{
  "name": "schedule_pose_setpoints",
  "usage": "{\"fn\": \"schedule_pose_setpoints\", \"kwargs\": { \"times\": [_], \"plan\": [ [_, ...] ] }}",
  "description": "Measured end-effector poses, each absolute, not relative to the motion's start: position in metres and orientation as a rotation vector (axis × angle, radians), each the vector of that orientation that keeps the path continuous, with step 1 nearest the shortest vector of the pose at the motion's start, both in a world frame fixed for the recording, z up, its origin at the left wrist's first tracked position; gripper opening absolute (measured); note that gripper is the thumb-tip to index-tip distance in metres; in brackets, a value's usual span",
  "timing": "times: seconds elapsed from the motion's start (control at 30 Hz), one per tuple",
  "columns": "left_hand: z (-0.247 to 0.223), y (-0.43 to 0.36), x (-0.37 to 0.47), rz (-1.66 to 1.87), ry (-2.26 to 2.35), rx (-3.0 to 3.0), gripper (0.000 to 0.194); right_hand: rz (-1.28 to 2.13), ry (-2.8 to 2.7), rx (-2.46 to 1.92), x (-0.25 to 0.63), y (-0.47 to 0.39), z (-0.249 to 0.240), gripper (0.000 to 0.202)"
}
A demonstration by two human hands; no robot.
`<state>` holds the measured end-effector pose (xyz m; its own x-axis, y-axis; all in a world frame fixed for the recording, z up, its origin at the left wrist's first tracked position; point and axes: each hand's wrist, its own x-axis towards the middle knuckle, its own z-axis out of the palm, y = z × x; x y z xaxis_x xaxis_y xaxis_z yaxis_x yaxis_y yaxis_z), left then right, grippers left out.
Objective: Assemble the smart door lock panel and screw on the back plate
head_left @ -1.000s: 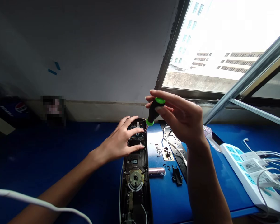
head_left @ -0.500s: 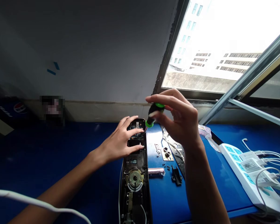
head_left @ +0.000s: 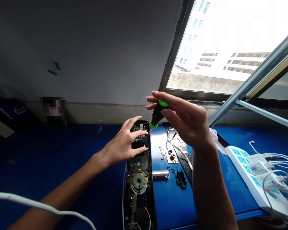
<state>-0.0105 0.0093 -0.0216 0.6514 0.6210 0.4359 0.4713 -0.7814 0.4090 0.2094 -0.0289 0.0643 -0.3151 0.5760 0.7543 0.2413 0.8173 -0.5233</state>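
head view, black casing point(head_left: 145, 166): is lying open on the blue desk point(head_left: 172, 207), showing a circuit board point(head_left: 141, 139) at its far end.
left hand point(head_left: 124, 142): its fingers are resting spread open across the casing's far part.
right hand point(head_left: 187, 121): its fingers are gripping a black-and-green screwdriver point(head_left: 157, 115).
screwdriver: is tilting over the casing's far right edge, shaft pointing down; what its tip is touching, i cannot tell.
small screws point(head_left: 173, 171), black bracket point(head_left: 181, 179), shiny cylinder point(head_left: 160, 174): are lying right of the casing.
white power strip point(head_left: 242, 166): is sitting farther right of it.
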Motion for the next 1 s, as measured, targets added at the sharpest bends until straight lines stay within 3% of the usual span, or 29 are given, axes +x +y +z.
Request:
{"fn": "schedule_pose_setpoints", "kwargs": {
  "times": [0.17,0.33,0.53,0.7,0.87,1.0],
  "plan": [
    [-0.025,0.010,-0.010,0.848,0.872,2.618,0.044,0.157,-1.855,-0.580,0.211,-0.027,0.064,0.033],
    [-0.023,0.009,-0.011,0.851,0.867,2.613,0.044,0.328,-1.943,-0.673,0.213,-0.030,0.066,0.039],
    [-0.020,0.008,-0.011,0.830,0.867,2.638,0.045,0.138,-1.866,-0.599,0.217,-0.028,0.065,0.032],
    [-0.021,0.008,-0.012,0.835,0.869,2.624,0.044,0.324,-1.937,-0.637,0.218,-0.034,0.067,0.040],
    [-0.021,0.009,-0.012,0.858,0.856,2.632,0.045,0.117,-1.875,-0.642,0.222,-0.030,0.067,0.038],
    [-0.021,0.008,-0.012,0.850,0.876,2.617,0.045,0.321,-1.933,-0.622,0.221,-0.034,0.068,0.041]
  ]
}}
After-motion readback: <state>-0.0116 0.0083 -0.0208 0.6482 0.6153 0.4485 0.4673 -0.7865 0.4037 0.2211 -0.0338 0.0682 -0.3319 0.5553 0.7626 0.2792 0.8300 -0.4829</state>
